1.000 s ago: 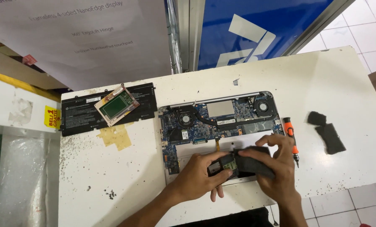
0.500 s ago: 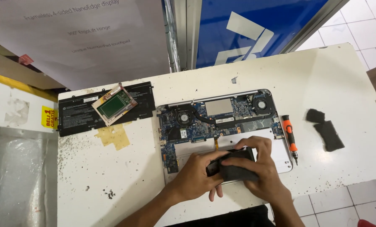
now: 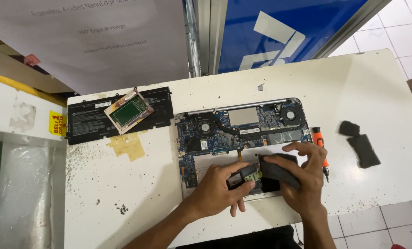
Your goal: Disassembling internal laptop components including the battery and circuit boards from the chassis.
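Observation:
An opened laptop base (image 3: 242, 127) lies on the white table (image 3: 123, 184), its circuit board, two fans and heat pipe exposed. My left hand (image 3: 215, 191) pinches a small dark part (image 3: 242, 175) at the laptop's front edge. My right hand (image 3: 300, 177) grips a flat black pad (image 3: 275, 168) just to the right of it, over the empty bay. An orange-and-black screwdriver (image 3: 321, 150) lies on the table beside my right hand.
A flat black battery (image 3: 86, 120) lies at the table's left with a framed green touchpad module (image 3: 127, 110) on top. A patch of yellow tape (image 3: 127, 145) sticks below it. Two dark foam pieces (image 3: 360, 145) lie at right. Grey and blue panels stand behind.
My right hand has shifted a little right and up with the black pad, separating it from the small dark part in my left hand. The view has also drifted slightly.

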